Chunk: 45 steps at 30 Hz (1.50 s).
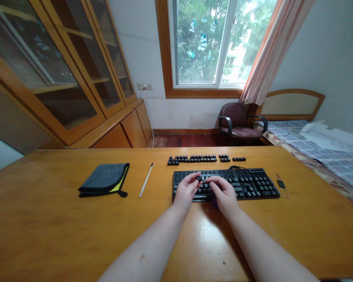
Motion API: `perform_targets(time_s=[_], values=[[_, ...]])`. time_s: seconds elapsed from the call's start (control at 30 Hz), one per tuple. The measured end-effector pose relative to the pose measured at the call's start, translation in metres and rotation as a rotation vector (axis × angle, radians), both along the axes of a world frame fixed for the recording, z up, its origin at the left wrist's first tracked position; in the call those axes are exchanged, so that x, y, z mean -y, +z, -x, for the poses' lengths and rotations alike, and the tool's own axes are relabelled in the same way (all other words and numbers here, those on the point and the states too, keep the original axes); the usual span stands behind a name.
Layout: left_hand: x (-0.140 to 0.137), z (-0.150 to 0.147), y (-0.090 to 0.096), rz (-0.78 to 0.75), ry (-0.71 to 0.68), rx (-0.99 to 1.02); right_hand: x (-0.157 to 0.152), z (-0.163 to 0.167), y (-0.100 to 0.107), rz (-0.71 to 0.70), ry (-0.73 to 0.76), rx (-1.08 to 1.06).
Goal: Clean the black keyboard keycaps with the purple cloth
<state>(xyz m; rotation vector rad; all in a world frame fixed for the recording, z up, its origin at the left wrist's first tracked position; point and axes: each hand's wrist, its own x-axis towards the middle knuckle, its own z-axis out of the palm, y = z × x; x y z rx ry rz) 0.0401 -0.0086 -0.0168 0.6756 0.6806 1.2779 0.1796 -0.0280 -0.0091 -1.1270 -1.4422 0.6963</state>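
Observation:
A black keyboard [254, 184] lies across the desk, several key positions along its upper left part without caps. Above its left half, my left hand [186, 190] pinches a small black keycap [199, 178] between thumb and fingers. Close beside it, my right hand [225, 192] has its fingers closed, the tips near the keycap; what they hold, if anything, is too small to make out. Something dark purple [214, 201] shows partly under my right hand; whether it is gripped is hidden. Loose black keycaps [202, 158] stand in rows behind the keyboard.
A folded grey cloth [104, 178] with a yellow inside lies at the left on the wooden desk [61, 235]. A thin white brush [146, 180] rests near it. A wire keycap puller [281, 184] with a black middle lies right of the keyboard. An office chair [238, 121] stands beyond.

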Motion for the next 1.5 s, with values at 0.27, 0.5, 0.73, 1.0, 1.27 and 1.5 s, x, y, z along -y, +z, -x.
perform_targets(time_s=[0.27, 0.5, 0.73, 1.0, 1.27, 1.5], values=[[-0.004, 0.003, -0.004, -0.071, -0.081, -0.187, -0.007, 0.002, -0.005, -0.084, -0.021, 0.181], [-0.006, 0.004, -0.004, -0.059, -0.088, -0.15, -0.007, 0.002, -0.007, -0.09, 0.014, 0.227], [-0.004, 0.002, -0.003, 0.02, -0.09, -0.026, -0.006, 0.002, -0.004, -0.082, -0.006, 0.238], [-0.002, 0.0, -0.003, 0.005, -0.095, -0.07, -0.005, 0.0, -0.002, -0.098, -0.019, 0.258], [0.004, 0.005, -0.001, -0.372, 0.048, -0.658, -0.008, 0.001, -0.003, -0.07, 0.018, 0.302], [0.013, -0.001, -0.008, -0.402, 0.3, -1.651, -0.01, -0.006, 0.011, -0.029, -0.177, 0.175]])
